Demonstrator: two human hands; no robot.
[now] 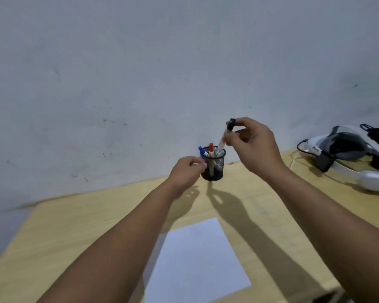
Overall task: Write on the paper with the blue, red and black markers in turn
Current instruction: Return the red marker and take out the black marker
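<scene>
Closest to you, a blank white sheet of paper [195, 261] lies flat on the pale wooden table [79, 226], between your two forearms, with nothing written on it.

Further out, your left hand [187, 171] is curled loosely, fingers bent in toward the palm, just beside the left wall of the black mesh cup [213, 164]. You cannot tell whether the fingertips touch the mesh, and the hand has nothing clearly in it.

The mesh cup stands upright on the table near the wall. Inside it, the blue marker [202, 151] leans to the left with its cap above the rim, and the red marker [211, 154] stands nearly upright beside it, cap up.

Your right hand [255, 145] is raised above and to the right of the cup. Its thumb and fingers pinch the upper end of the black marker [225, 136], just below its black cap. The marker hangs tilted, its lower end at the cup's rim; the barrel is blurred.

To the far right on the table lies a white and black headset [348, 154] with a cable. Behind everything rises a plain, scuffed grey wall [162, 62].
</scene>
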